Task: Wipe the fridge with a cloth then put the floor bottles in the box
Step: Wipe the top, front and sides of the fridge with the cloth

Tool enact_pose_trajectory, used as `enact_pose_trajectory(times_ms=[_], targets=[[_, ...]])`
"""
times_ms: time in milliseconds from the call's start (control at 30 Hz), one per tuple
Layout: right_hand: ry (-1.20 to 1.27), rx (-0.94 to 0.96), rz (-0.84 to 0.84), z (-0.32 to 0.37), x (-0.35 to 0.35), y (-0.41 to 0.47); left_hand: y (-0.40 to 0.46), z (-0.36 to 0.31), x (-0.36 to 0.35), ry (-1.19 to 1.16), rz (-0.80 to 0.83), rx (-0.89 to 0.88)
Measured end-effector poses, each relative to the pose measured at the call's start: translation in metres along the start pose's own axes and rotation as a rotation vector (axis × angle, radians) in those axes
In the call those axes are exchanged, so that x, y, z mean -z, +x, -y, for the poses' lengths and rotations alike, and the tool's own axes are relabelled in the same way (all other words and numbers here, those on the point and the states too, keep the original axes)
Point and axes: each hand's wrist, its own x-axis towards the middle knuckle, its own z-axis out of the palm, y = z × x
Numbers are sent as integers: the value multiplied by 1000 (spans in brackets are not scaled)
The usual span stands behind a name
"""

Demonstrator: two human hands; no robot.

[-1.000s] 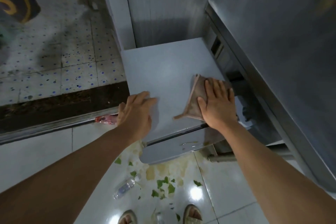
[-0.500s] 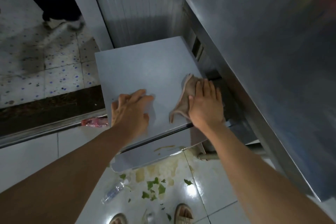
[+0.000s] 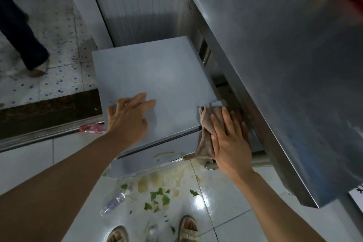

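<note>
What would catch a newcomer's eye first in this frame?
Two bare forearms reach over a low grey fridge: the left hand rests flat on its top, and the right hand presses a pinkish cloth over its front right corner. Below, the glossy floor shows a yellowish spill with green leaf scraps and a clear bottle lying beside them. A steel counter fills the right side.

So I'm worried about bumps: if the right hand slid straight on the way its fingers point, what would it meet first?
Probably the steel counter. The right hand presses the cloth at the fridge top's right edge, fingers pointing toward the dark gap beside the counter. Depth there is unclear.
</note>
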Motion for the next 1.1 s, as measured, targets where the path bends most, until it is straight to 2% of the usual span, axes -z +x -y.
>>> enact_pose_trajectory(times_ms=[167, 333, 533, 667, 900, 1000, 1100], targets=[[0, 36, 20, -1, 1, 18, -34, 9, 1, 7, -196, -95], [4, 28, 101, 7, -1, 68, -65, 21, -4, 10, -271, 69], [-75, 107, -10, 2, -6, 21, -90, 34, -12, -64, -264, -7], [-76, 15, -5, 14, -9, 19, -88, 44, -12, -164, -237, -27], [34, 83, 43, 138, -29, -6, -89, 67, -7, -297, -194, -113], [60, 191, 49, 174, -30, -16, -94, 78, -1, -308, -140, -72], [-22, 365, 86, 158, -27, -14, -100, 84, 1, -315, -70, -34]])
